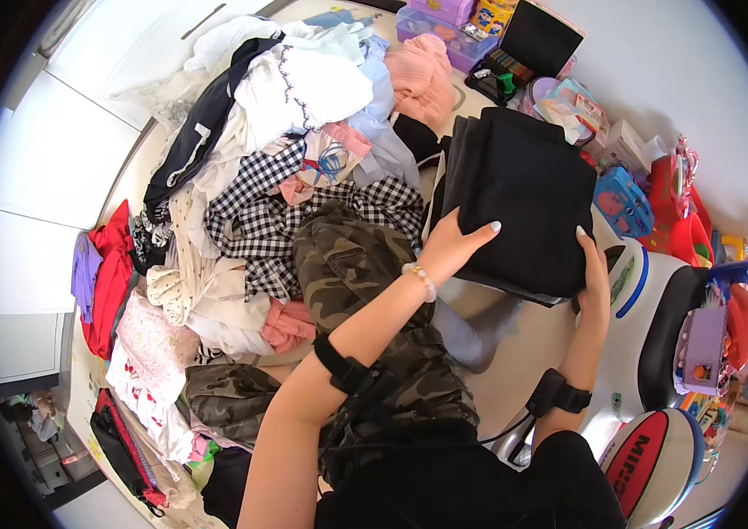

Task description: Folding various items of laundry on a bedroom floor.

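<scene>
A stack of folded black and dark grey clothes lies in front of me, right of the middle. My left hand grips its near left corner, thumb on top and fingers hidden at the side. At the near right edge, my right hand holds the stack from the side. To the left spreads a heap of loose clothes, with a black-and-white gingham garment, a white garment with scalloped trim and a dark navy garment. A pink knitted garment lies beyond the stack.
Camouflage-trousered legs are folded before me. Along the right wall stand purple plastic boxes, a blue tin case, red toys and a white-and-black padded object. A ball sits lower right. Red cloth lies near the left edge.
</scene>
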{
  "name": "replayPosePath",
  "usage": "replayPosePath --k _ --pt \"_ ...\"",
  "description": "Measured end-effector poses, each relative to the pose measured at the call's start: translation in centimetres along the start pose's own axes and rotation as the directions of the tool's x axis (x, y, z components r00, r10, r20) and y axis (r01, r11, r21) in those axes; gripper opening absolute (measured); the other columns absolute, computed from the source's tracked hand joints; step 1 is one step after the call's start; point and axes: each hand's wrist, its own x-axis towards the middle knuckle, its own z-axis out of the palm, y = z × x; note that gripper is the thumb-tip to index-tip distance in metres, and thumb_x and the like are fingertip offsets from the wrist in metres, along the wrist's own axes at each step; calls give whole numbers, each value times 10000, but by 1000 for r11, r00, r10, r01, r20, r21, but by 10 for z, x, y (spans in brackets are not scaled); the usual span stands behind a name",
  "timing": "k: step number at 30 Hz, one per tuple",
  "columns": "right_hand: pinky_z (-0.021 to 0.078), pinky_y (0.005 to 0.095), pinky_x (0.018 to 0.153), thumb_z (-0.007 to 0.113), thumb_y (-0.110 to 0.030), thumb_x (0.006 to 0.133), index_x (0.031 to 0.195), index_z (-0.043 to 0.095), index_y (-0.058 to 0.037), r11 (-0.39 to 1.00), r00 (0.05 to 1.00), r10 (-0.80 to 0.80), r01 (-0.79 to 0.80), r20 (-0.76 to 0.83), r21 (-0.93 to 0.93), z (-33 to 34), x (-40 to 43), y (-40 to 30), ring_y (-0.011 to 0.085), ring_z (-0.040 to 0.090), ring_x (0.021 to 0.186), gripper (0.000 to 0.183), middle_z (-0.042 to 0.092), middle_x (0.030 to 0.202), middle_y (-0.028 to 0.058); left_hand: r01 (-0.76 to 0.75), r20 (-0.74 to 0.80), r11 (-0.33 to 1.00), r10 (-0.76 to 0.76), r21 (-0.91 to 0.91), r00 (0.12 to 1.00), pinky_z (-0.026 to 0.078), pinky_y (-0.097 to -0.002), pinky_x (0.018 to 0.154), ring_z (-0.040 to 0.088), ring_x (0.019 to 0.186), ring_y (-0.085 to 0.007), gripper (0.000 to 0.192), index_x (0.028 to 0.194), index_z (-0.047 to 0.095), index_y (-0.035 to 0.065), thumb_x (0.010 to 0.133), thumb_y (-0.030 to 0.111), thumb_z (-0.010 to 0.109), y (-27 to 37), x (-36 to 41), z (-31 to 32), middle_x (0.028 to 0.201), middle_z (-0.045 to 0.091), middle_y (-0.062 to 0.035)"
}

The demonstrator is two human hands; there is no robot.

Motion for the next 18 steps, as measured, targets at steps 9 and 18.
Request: replayPosePath --k 9,18 --pt "226 439 1025 578 -242 832 1192 523 -89 -185 136 -903 733 408 -655 124 15 -61 316 381 1202 395 467 1248 164 3 -178 976 37 218 983 438 -438 842 567 946 -401 538 1239 409 68 777 287 573 9 5 35 1010 607 -222" --pt "242 501 999 418 -472 890 1303 432 -224 -483 452 -633 404 629 -777 98 160 14 183 420 1216 482 477 1295 32 -160 -84 984 167 79 982 438 -301 850 576 983 -210 407 1250 426 39 866 136 519 -25 -122 -57 1097 590 -145"
